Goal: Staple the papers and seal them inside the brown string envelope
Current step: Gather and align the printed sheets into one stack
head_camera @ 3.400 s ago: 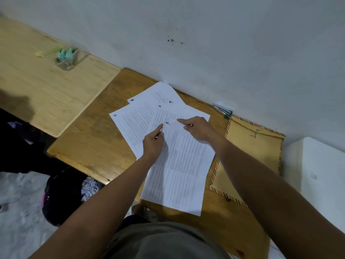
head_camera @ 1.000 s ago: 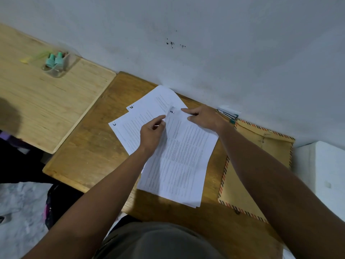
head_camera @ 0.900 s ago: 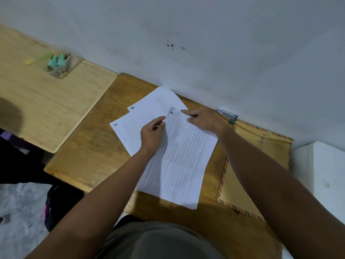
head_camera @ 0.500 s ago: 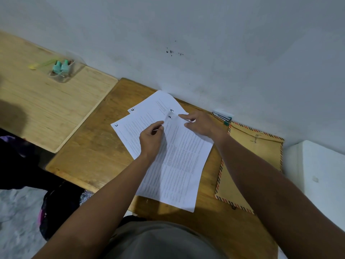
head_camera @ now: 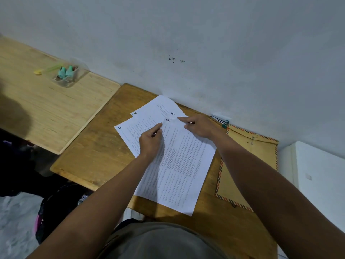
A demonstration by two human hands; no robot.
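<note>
wooden desk (head_camera: 97, 154), papers (head_camera: 179, 165), brown string envelope (head_camera: 250, 157), stapler (head_camera: 220, 120)

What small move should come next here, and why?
Probably squaring the sheets into one stack. The papers lie fanned, with numbered corners offset, and both the left hand and right hand rest on the top sheet. The stapler by the wall and the envelope lie untouched.

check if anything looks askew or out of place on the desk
The papers are fanned out unevenly, corners misaligned, and the front sheet overhangs the desk edge. The brown string envelope lies flat, apparently undamaged.
</note>
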